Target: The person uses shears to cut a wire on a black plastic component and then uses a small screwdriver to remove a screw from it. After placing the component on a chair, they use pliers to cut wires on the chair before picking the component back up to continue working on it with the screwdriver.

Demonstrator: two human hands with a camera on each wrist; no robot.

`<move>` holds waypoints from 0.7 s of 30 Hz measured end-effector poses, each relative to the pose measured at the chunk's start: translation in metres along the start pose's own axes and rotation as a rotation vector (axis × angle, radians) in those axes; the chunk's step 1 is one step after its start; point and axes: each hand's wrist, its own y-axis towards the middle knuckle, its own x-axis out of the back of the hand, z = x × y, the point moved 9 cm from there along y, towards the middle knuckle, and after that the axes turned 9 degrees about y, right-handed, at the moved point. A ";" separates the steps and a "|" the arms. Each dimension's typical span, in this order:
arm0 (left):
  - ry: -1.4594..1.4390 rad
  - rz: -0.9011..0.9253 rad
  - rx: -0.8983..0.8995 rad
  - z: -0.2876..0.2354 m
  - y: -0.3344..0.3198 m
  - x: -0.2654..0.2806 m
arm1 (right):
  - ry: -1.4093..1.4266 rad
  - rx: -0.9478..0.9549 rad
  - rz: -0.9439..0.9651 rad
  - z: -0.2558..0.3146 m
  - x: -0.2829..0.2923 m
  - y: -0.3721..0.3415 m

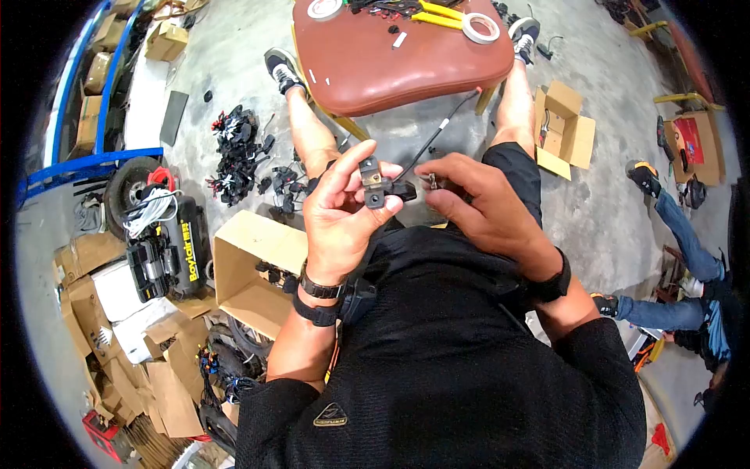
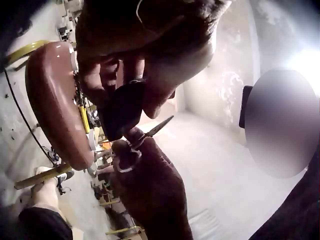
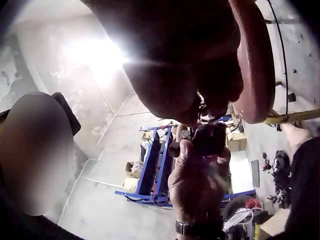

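Note:
My left hand (image 1: 340,219) grips a small black device (image 1: 375,186) between thumb and fingers, and a thin dark cable (image 1: 428,146) extends from it toward the red seat. Just right of the device, my right hand (image 1: 488,203) pinches a small metallic piece (image 1: 430,181) between thumb and fingers. In the left wrist view the right hand (image 2: 150,187) holds a thin pointed item (image 2: 161,126) close beneath the dark device (image 2: 122,110). From the right wrist, the left hand (image 3: 200,185) shows with the device (image 3: 209,139) at its fingertips; the right fingers are in shadow.
A red padded seat (image 1: 398,70) bears tape rolls (image 1: 480,28) and yellow-handled tools (image 1: 439,16). Black parts (image 1: 237,156) lie in a heap on the floor. Open cardboard boxes (image 1: 262,254) stand on both sides. Another person's jeans-clad legs (image 1: 676,234) show at right.

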 end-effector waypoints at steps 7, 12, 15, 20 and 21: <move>0.037 -0.017 -0.025 -0.002 -0.004 -0.001 | 0.076 -0.126 0.071 0.018 0.000 -0.003; 0.073 0.006 -0.105 -0.007 -0.004 -0.003 | 0.083 -0.134 0.061 0.022 -0.001 -0.004; 0.047 0.025 -0.096 -0.007 -0.004 -0.004 | 0.072 -0.141 0.067 0.024 -0.001 -0.003; 0.048 0.030 -0.087 -0.009 -0.005 -0.003 | 0.058 -0.129 0.063 0.024 -0.001 -0.002; 0.048 0.029 -0.089 -0.009 -0.005 -0.003 | 0.058 -0.134 0.064 0.024 -0.002 -0.002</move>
